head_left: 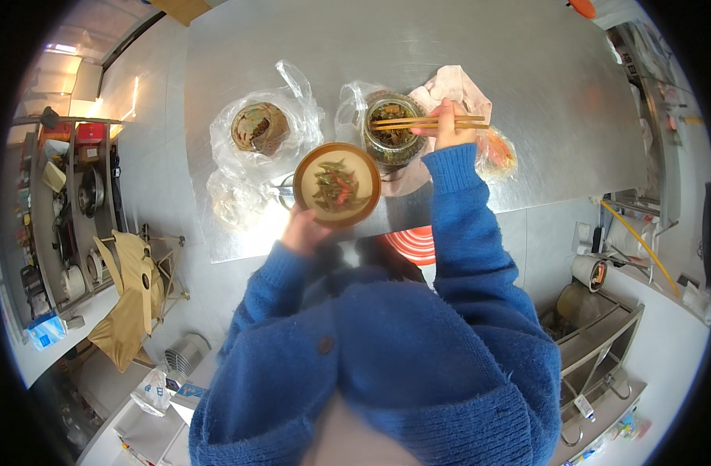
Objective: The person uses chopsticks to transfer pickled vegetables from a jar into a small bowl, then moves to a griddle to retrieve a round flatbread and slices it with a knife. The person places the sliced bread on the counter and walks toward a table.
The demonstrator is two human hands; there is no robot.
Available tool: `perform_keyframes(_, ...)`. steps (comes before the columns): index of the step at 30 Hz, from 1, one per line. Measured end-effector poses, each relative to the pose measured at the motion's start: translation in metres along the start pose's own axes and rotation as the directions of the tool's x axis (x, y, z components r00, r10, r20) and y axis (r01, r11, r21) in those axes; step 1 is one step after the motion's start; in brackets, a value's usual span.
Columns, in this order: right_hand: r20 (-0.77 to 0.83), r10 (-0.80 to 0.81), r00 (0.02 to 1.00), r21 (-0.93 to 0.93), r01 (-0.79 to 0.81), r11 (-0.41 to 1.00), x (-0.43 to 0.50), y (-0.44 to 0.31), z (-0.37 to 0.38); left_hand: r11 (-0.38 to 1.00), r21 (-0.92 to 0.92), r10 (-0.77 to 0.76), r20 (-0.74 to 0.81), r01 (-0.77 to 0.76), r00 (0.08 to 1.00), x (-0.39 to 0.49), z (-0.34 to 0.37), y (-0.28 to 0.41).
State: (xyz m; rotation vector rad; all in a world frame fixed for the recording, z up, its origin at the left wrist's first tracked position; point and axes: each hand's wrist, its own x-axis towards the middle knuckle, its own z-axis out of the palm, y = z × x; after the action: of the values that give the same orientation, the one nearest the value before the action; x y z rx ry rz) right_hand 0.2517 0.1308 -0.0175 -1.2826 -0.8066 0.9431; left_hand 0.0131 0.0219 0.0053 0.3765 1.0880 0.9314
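Note:
My left hand [306, 232] holds a round bowl [302, 186] with a brown rim and a cream inside. Green and red pickled vegetables [338, 189] lie in its middle. In my right hand [450, 125] is a pair of wooden chopsticks [416, 122], their tips inside the mouth of a glass jar [395, 152]. Chopped dark green pickles [393, 109] fill that jar. A pink cloth [457, 81] lies beside and partly under my right hand. To the left stands a second jar [261, 128] with brownish contents, wrapped around by a clear plastic bag [224, 131].
Everything stands on a stainless steel table [536, 70]. A wrapped package with orange contents [497, 152] lies right of my right wrist. Crumpled plastic [236, 201] is near the front left edge. Below the table's edge is a red round stool top [416, 244]; a tan folding chair [128, 285] stands left.

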Motion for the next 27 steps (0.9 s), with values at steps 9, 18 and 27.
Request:
perform_keyframes(9,-0.081,0.122,0.989,0.16,-0.108,0.981,0.004,0.001,-0.022,0.999,-0.023,-0.036,0.046,0.037,0.998,0.001,-0.002,0.003)
perform_keyframes(18,-0.116,0.109,0.987,0.193,-0.085,0.977,0.003,0.0,-0.036,0.997,0.052,-0.055,-0.088,0.059,0.995,0.003,-0.009,-0.002)
perform_keyframes(27,-0.152,0.016,0.988,0.148,0.007,0.989,-0.001,-0.016,-0.046,0.997,0.05,-0.056,-0.099,0.061,0.993,0.006,-0.017,-0.007)
